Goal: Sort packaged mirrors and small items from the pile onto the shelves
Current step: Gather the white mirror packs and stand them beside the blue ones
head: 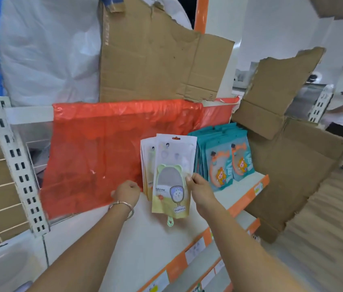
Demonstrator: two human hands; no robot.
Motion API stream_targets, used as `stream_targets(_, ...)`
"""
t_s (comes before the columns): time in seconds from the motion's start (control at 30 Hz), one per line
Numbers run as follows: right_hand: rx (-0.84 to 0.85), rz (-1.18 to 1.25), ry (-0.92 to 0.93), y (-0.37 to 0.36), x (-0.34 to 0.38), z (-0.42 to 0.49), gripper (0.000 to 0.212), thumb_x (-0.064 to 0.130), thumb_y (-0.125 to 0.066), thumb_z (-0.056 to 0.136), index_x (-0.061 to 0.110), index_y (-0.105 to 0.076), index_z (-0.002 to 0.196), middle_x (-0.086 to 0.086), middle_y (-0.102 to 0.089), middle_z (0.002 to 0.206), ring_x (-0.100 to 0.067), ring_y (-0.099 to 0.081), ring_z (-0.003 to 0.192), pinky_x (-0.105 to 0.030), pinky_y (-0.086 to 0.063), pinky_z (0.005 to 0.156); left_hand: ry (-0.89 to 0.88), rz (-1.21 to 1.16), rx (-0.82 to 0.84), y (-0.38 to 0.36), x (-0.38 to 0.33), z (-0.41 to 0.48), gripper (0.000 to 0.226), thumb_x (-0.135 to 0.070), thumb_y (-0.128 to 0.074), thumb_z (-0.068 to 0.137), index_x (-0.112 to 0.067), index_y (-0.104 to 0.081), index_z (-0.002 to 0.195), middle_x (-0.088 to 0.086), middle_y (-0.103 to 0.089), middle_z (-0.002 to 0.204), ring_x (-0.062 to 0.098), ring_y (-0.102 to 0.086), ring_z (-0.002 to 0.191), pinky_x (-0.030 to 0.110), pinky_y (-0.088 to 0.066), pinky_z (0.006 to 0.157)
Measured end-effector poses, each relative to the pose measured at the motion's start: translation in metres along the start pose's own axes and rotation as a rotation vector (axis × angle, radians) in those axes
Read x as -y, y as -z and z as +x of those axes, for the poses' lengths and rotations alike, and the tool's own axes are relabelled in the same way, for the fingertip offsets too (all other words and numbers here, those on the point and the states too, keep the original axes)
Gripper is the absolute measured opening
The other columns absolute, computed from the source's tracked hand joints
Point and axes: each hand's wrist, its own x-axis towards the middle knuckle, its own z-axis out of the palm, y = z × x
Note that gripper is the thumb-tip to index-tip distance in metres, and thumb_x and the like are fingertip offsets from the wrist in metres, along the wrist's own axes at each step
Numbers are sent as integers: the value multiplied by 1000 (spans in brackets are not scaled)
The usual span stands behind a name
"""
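Nearest, above the front edge of the shelf: right hand, grip pinching the right side of a packaged mirror, thumb on the face, pouch held upright with its green handle poking out below. Just left of it: left hand, fingers curled, bracelet on the wrist, knuckles against the red plastic bag. Cannot tell whether curled on the bag, on a pouch, or on nothing. Just behind the held pouch, mid-shelf: a short row of matching white pouches standing on edge. Further toward the shelf's right end: teal pouches, tightly packed. At the back, on the level above: torn cardboard and a white sack.

Risks, as judged from here:
- Held by one side only, so apt to swing or slip while being lowered.
- Protruding handle apt to catch on the shelf and tip the pouch forward off the front edge.
- White row only loosely propped, so one nudge probably enough to topple it.
- Red bag slack alongside, apt to slump into the gap.
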Motion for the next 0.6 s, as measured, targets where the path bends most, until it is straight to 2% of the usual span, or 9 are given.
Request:
stream_targets(0.1,56,-28,18,0,1,31,18,17,-44,100,10,-48,83,-5,-47,78,-12,-41,67,-18,-36,56,22,29,-16,-8,3,12,27,-13,-46,90,-17,-69,103,7,-68,114,29,-55,112,27,-31,94)
stream_targets(0.2,84,-35,48,2,-1,63,22,16,-44,99,8,-46,79,-1,-46,73,-10,-41,65,-14,-37,55,1,-52,4,-12,3,23,22,-22,-54,85,-18,-70,101,4,-70,107,24,-58,109,29,-34,101)
stream_targets(0.27,128,-64,63,3,-4,85,25,20,-45,98,4,-49,81,-3,-49,79,-13,-43,73,-25,-38,66,-60,-44,108,-17,0,28,50,-50,-55,70,-20,-68,108,-2,-69,106,16,-58,109,31,-33,104)
stream_targets(0.3,156,-80,72,3,-5,94,25,22,-45,98,6,-51,79,-3,-49,80,-13,-43,75,-28,-37,68,-82,-21,159,-21,-1,31,64,-59,-53,64,-20,-66,113,-4,-67,108,13,-58,109,30,-34,103)
stream_targets(0.33,177,-93,74,3,-7,103,26,22,-45,98,12,-50,74,-2,-48,79,-13,-42,73,-28,-35,67,-76,-31,199,-27,-1,34,66,-60,-56,65,-19,-64,117,-4,-65,111,12,-58,109,26,-35,98)
stream_targets(0.4,228,-84,74,4,-11,119,26,21,-45,99,16,-50,73,-1,-47,77,-11,-42,69,-24,-35,63,-56,-107,197,-39,-5,35,57,-53,-66,71,-19,-62,116,-6,-63,109,12,-58,106,19,-37,87)
stream_targets(0.47,317,-37,49,6,-17,132,21,22,-46,99,8,-56,86,-1,-52,78,-9,-46,66,-19,-39,60,-48,-239,159,-53,-8,38,46,-47,-71,72,-18,-66,107,-7,-67,99,10,-62,95,14,-45,78)
stream_targets(0.53,378,-41,60,7,-25,150,24,21,-47,99,-1,-56,97,-1,-56,81,-10,-49,69,-19,-40,60,-38,-350,123,-64,-17,34,19,-21,-71,81,-15,-67,99,-8,-68,90,0,-63,78,5,-44,64)
stream_targets(0.6,394,-27,81,7,-33,167,26,18,-49,98,-7,-55,101,-4,-56,84,-13,-48,76,-23,-39,62,-24,-409,49,-76,-20,35,12,-12,-71,81,-20,-68,91,-6,-69,87,3,-63,73,9,-47,64)
